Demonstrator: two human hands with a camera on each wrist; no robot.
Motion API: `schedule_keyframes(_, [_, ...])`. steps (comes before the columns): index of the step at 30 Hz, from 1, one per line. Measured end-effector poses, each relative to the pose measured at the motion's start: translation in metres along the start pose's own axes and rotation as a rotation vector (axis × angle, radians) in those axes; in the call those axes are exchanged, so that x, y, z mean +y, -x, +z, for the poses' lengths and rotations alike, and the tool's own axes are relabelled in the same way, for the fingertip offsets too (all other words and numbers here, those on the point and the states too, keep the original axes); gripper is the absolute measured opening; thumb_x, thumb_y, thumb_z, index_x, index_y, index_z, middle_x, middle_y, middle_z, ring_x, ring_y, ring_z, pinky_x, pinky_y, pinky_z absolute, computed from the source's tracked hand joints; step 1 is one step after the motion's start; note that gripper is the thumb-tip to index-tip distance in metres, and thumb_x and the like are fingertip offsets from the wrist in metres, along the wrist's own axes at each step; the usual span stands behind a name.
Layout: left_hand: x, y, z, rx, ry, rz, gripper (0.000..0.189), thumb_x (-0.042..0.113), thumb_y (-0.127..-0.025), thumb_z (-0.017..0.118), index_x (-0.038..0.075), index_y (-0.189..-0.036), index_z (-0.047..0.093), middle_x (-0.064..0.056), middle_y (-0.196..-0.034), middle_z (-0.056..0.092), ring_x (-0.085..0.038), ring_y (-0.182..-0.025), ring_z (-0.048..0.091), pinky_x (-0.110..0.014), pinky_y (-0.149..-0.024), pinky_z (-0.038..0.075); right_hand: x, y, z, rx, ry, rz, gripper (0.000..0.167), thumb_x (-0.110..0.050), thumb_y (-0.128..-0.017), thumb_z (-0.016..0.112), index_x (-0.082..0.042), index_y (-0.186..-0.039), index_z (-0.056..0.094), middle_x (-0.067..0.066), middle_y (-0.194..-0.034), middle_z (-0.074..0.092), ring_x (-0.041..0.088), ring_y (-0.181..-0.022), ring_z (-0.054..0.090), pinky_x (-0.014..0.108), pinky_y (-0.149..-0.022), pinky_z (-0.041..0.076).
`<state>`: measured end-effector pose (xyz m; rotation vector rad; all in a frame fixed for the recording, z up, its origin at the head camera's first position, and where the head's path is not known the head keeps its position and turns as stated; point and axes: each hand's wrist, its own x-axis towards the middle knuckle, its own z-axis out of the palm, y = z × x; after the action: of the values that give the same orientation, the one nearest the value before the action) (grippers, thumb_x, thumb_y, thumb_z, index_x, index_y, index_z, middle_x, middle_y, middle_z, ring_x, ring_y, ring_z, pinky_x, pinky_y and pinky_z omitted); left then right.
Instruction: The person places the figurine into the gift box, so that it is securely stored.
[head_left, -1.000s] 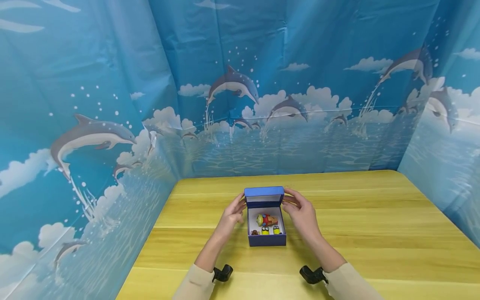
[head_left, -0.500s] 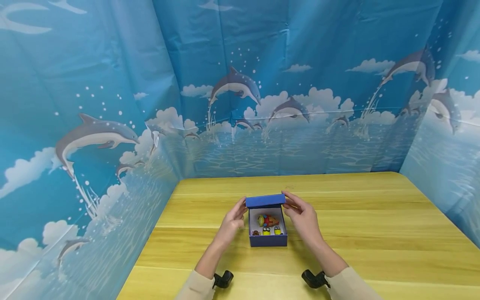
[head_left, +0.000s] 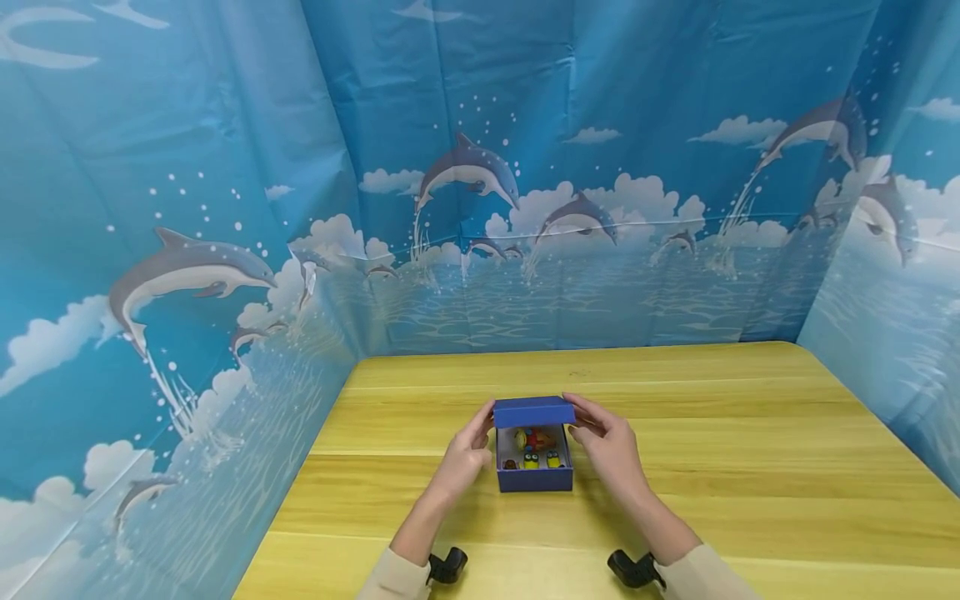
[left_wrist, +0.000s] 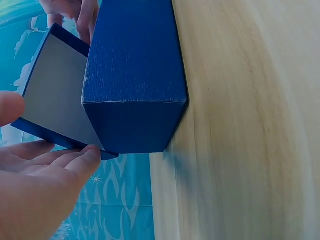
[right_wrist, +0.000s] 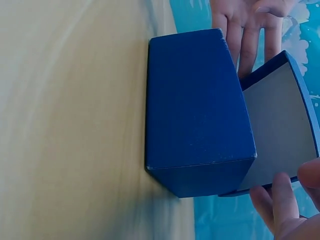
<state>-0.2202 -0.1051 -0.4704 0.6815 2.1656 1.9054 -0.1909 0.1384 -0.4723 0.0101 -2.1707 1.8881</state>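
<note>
A blue gift box (head_left: 535,480) with a hinged lid (head_left: 534,412) sits on the table, its lid partly lowered. Inside, on white lining, lie small toy figures: a larger red-and-yellow one (head_left: 534,440), two yellow one-piece figures with goggle eyes (head_left: 532,461) and a small brown item (head_left: 510,464). My left hand (head_left: 463,458) touches the lid's left side with nearly straight fingers (left_wrist: 75,160), its thumb off the lid. At the opposite side my right hand (head_left: 609,446) holds the lid's right edge, fingers (right_wrist: 282,195) on the side and thumb near the rim.
Around the box spreads a yellow wood-grain table (head_left: 750,442). Dolphin-printed blue curtains (head_left: 585,167) stand behind it and along both sides. Black camera mounts (head_left: 448,565) are strapped to both wrists.
The lid has swung forward and down from nearly upright, now covering the back part of the box. Both hands have followed it. The box base and figures have stayed put.
</note>
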Motion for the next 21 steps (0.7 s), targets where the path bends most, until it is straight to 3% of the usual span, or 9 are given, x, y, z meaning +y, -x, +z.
schedule_keyframes(11, [-0.003,0.008,0.000,-0.029,-0.101,-0.025,0.098,-0.018,-0.075,0.041,0.019,-0.162,0.017,-0.010,-0.165,0.021,-0.029,-0.150,0.021,-0.043,-0.120,0.023,0.002,0.011,-0.001,-0.027,-0.024,0.007,0.046,0.006,-0.095,0.055,-0.012,-0.136,0.065,0.011,-0.140,0.059,0.026,-0.123,0.060,0.022,-0.089,0.056])
schedule_keyframes(16, [-0.006,0.010,0.001,-0.031,-0.099,-0.039,0.095,-0.017,-0.077,0.041,0.018,-0.162,0.018,-0.012,-0.165,0.021,-0.033,-0.149,0.022,-0.046,-0.119,0.026,0.005,0.013,-0.002,-0.033,0.002,0.011,0.045,0.005,-0.095,0.054,-0.011,-0.135,0.065,0.009,-0.140,0.060,0.024,-0.123,0.059,0.020,-0.087,0.055])
schedule_keyframes(21, [-0.009,0.012,0.001,-0.025,-0.081,-0.050,0.093,-0.017,-0.078,0.039,0.016,-0.162,0.019,-0.012,-0.165,0.021,-0.029,-0.150,0.020,-0.044,-0.120,0.025,0.007,0.017,-0.002,-0.034,0.035,0.030,0.046,0.005,-0.093,0.054,-0.013,-0.133,0.067,0.005,-0.136,0.063,0.021,-0.119,0.061,0.025,-0.087,0.057])
